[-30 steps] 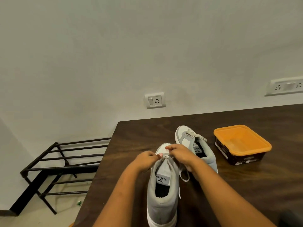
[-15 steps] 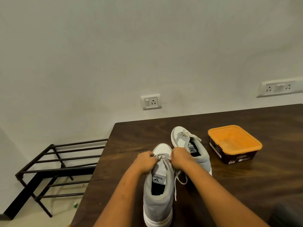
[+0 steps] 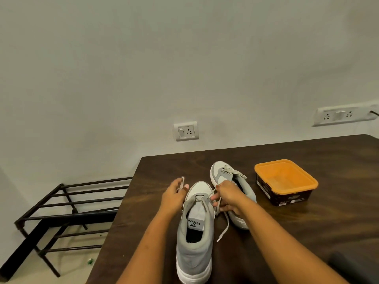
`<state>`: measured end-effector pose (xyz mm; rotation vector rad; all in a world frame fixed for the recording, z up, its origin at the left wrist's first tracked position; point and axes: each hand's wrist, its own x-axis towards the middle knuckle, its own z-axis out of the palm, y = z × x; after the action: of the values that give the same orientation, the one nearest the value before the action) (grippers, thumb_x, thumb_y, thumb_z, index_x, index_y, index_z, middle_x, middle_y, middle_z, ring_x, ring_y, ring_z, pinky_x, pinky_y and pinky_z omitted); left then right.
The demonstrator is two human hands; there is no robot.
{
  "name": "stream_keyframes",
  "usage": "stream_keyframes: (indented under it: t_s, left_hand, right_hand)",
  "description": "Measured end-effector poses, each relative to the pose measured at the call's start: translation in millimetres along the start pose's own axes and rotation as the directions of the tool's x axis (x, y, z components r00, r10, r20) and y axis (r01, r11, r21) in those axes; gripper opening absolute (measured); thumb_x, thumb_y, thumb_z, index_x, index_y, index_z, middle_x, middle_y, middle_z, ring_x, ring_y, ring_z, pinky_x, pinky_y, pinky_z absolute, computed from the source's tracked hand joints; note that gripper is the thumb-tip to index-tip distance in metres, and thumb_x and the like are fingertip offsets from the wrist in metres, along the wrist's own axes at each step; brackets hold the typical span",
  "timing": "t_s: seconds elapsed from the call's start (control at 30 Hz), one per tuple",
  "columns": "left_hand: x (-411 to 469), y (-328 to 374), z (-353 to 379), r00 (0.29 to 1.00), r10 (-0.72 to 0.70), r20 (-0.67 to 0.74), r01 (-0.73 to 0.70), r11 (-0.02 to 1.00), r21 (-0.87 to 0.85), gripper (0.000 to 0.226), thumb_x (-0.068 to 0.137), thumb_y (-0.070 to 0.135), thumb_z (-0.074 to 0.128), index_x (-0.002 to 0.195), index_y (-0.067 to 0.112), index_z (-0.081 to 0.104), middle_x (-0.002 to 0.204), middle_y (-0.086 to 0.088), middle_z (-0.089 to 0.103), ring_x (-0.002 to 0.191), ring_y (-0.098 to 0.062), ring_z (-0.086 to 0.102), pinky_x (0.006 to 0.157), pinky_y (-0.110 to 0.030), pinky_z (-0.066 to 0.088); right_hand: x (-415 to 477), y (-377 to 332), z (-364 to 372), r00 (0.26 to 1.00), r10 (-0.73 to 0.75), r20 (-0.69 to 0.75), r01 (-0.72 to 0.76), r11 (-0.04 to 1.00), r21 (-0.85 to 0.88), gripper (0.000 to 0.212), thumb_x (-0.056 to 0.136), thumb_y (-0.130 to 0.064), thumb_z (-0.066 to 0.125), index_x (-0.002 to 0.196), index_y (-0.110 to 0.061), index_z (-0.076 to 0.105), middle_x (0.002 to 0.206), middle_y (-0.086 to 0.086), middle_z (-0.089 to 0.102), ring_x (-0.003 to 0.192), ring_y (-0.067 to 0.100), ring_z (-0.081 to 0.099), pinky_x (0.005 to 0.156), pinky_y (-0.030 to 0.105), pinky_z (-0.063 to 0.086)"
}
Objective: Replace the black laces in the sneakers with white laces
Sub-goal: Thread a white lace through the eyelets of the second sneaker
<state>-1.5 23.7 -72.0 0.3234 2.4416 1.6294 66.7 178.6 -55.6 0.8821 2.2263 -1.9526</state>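
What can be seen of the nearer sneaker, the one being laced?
The nearer sneaker is a grey high-top with a white toe cap and white sole, upright on the dark wooden table, heel toward the camera. A white tongue label with dark lettering shows above the dark opening. A white lace crosses only its lowest eyelets. The left hand holds one lace end out to the left; the right hand pinches the other, whose tail trails onto the table.

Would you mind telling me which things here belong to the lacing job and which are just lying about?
In use: near sneaker, white lace, far sneaker, left hand, right hand.
Lying about: orange tub, black rack, wall sockets.
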Motion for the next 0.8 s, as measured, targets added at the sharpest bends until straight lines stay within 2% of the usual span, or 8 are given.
stream_keyframes:
  t_s: [0.07,0.13,0.3,0.5,0.6,0.67,0.73,0.8]
  left_hand:
    - [-0.6,11.1,-2.3,0.997,0.026,-0.074,-0.044,0.966,-0.254,0.035,0.097,0.010,0.049,0.129,0.023,0.048,0.092,-0.001,0.059,0.080,-0.013,0.058,0.071,-0.026,0.050]
    - [1.0,19.3,-5.4,0.989,0.014,-0.150,-0.075,0.911,-0.406,0.038,0.098,0.005,0.045,0.132,0.022,0.047,0.086,0.000,0.058,0.079,-0.011,0.058,0.073,-0.028,0.050]
    - [-1.1,18.5,-19.8,0.955,-0.059,-0.290,-0.097,0.863,-0.495,0.034,0.098,0.010,0.046,0.131,0.020,0.048,0.076,-0.005,0.053,0.068,-0.017,0.057,0.069,-0.033,0.053]
    - [-13.8,35.0,-38.2,0.899,-0.011,-0.438,-0.179,0.903,-0.391,0.025,0.096,0.020,0.053,0.120,0.016,0.059,0.088,-0.004,0.062,0.078,-0.017,0.060,0.074,-0.031,0.053]
    - [-27.9,41.8,-42.3,0.824,0.098,-0.558,-0.204,0.970,-0.132,0.012,0.092,0.025,0.059,0.099,0.017,0.064,0.088,-0.003,0.065,0.079,-0.020,0.061,0.064,-0.027,0.048]
    - [-37.9,40.6,-42.1,0.809,0.143,-0.570,-0.175,0.985,-0.003,0.004,0.090,0.025,0.061,0.093,0.023,0.061,0.089,-0.002,0.064,0.083,-0.021,0.061,0.066,-0.028,0.047]
    - [-41.9,32.4,-38.7,0.882,0.181,-0.435,-0.141,0.982,0.124,0.015,0.088,0.026,0.063,0.102,0.028,0.060,0.101,0.000,0.062,0.094,-0.020,0.060,0.076,-0.031,0.048]
    - [-44.6,22.8,-28.5,0.975,0.177,-0.132,-0.139,0.957,0.255,0.040,0.085,0.033,0.067,0.122,0.032,0.055,0.118,0.002,0.052,0.107,-0.015,0.052,0.091,-0.034,0.046]
  right_hand:
    - [-5.2,-8.6,-7.6,0.996,0.053,0.069,-0.055,0.998,0.030,0.015,0.102,-0.019,0.035,0.099,-0.013,0.048,0.072,0.003,0.058,0.063,0.017,0.061,0.062,0.027,0.044]
    - [-10.5,-20.1,-15.5,0.990,0.084,0.117,-0.088,0.996,0.024,0.024,0.101,-0.027,0.043,0.081,-0.015,0.049,0.060,-0.002,0.051,0.053,0.011,0.055,0.060,0.026,0.043]
    - [-28.6,-53.8,-37.9,0.991,-0.049,0.125,0.026,0.984,0.174,0.031,0.100,-0.030,0.048,0.072,-0.016,0.051,0.046,-0.008,0.039,0.036,0.003,0.034,0.048,0.020,0.043]
    - [-59.4,-69.1,-47.5,0.969,-0.228,0.097,0.218,0.971,0.099,0.029,0.101,-0.027,0.047,0.081,-0.009,0.059,0.057,-0.002,0.041,0.047,0.007,0.032,0.045,0.019,0.035]
    - [-71.2,-66.9,-41.5,0.955,-0.289,0.069,0.281,0.954,0.109,0.028,0.102,-0.025,0.043,0.084,-0.012,0.059,0.077,0.003,0.054,0.060,0.010,0.049,0.053,0.019,0.042]
    - [-77.2,-62.0,-34.8,0.960,-0.272,0.073,0.255,0.950,0.182,0.024,0.102,-0.026,0.042,0.088,-0.016,0.058,0.100,0.006,0.060,0.084,0.017,0.062,0.066,0.028,0.051]
    - [-78.7,-55.9,-27.0,0.964,-0.243,0.107,0.214,0.950,0.226,0.023,0.102,-0.029,0.041,0.089,-0.019,0.056,0.118,0.004,0.058,0.107,0.028,0.059,0.080,0.043,0.050]
    - [-78.1,-51.0,-19.2,0.963,-0.227,0.143,0.186,0.950,0.250,0.023,0.103,-0.031,0.037,0.089,-0.021,0.052,0.120,0.001,0.061,0.115,0.032,0.053,0.089,0.058,0.040]
